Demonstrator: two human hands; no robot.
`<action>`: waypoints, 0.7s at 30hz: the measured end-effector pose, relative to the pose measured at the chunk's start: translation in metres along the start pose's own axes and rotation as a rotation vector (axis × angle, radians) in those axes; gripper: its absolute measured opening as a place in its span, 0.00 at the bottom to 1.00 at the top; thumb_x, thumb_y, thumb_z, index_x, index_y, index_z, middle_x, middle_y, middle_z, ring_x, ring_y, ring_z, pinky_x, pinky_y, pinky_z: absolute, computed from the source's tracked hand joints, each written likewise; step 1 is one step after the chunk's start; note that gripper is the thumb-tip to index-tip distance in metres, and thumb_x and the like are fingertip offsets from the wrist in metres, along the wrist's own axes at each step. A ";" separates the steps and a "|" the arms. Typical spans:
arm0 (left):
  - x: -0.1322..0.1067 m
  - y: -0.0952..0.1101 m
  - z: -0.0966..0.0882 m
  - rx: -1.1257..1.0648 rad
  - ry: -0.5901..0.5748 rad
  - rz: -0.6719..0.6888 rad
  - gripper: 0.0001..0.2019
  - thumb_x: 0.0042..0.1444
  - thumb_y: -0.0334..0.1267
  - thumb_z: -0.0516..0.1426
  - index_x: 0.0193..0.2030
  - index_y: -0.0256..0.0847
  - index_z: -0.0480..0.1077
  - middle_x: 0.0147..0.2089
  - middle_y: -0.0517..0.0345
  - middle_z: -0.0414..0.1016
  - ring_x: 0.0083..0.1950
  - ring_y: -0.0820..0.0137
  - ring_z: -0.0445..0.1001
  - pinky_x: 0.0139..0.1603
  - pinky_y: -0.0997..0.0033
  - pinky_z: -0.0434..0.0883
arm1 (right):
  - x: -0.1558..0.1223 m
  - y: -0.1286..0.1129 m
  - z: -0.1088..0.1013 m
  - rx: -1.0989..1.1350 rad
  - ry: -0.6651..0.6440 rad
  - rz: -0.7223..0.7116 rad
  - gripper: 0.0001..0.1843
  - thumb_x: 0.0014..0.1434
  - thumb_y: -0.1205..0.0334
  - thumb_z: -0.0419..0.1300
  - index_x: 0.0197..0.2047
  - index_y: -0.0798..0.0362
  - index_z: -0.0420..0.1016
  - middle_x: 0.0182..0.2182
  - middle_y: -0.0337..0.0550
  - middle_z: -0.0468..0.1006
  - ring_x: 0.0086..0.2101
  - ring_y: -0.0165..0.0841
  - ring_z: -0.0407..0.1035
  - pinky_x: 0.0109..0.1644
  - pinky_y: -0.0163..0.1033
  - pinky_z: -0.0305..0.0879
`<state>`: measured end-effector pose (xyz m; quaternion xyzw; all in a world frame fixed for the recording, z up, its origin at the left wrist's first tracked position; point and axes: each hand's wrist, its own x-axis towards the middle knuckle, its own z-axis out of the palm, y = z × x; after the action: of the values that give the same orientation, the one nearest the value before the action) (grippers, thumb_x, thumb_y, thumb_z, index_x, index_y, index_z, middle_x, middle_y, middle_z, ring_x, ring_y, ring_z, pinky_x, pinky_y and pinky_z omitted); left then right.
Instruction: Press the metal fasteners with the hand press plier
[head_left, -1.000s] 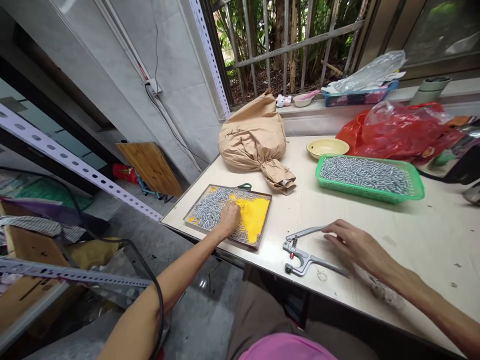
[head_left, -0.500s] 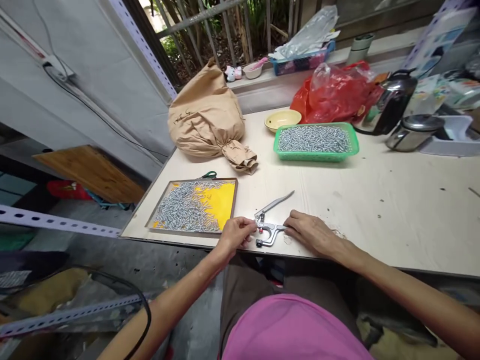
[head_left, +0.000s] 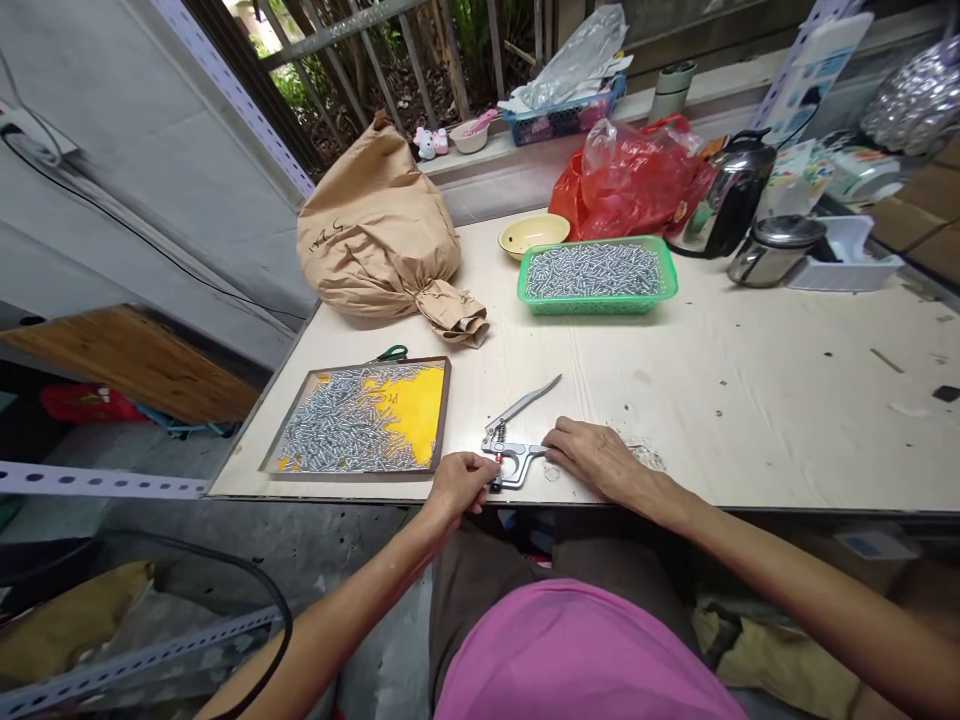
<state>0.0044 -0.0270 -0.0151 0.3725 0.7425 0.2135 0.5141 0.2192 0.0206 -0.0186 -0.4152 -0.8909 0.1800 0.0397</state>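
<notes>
Silver snap-fastener pliers (head_left: pixel 528 453) lie on the table near its front edge. The upper lever stands raised, and the jaw opening faces left. My right hand (head_left: pixel 592 458) rests on the table with its fingers closed over the end of the lower handle. At the jaw, my left hand (head_left: pixel 460 484) has its thumb and fingertips pinched together. Whatever sits between those fingertips is too small to make out. A small red part (head_left: pixel 498 459) shows at the jaw beside them. To the left, a shallow tray (head_left: pixel 448 400) with a yellow bottom holds many small silver metal pins (head_left: pixel 337 425).
A green basket (head_left: pixel 600 306) full of similar metal pieces stands farther back. Behind it are a cream bowl (head_left: pixel 534 233), a red plastic bag (head_left: pixel 626 185) and a thermos jug (head_left: pixel 724 195). A brown sack (head_left: pixel 379 235) and green-handled scissors (head_left: pixel 393 353) lie beyond the tray.
My left fingertips have moved down along the jaw, closer to its lower end. The right hand stays at the handle. The whole view has shifted slightly as my head turned right.
</notes>
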 end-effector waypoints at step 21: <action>-0.005 0.005 0.001 0.010 -0.044 -0.097 0.12 0.50 0.43 0.60 0.25 0.37 0.64 0.13 0.70 0.60 0.11 0.81 0.57 0.13 0.81 0.52 | 0.044 0.043 -0.012 -0.165 -0.049 -0.134 0.60 0.37 0.31 0.63 0.65 0.59 0.54 0.59 0.62 0.59 0.60 0.59 0.46 0.59 0.67 0.43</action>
<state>0.0078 -0.0274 -0.0088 0.3433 0.7492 0.1765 0.5383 0.2240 0.0827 -0.0257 -0.3520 -0.9291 0.1133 -0.0045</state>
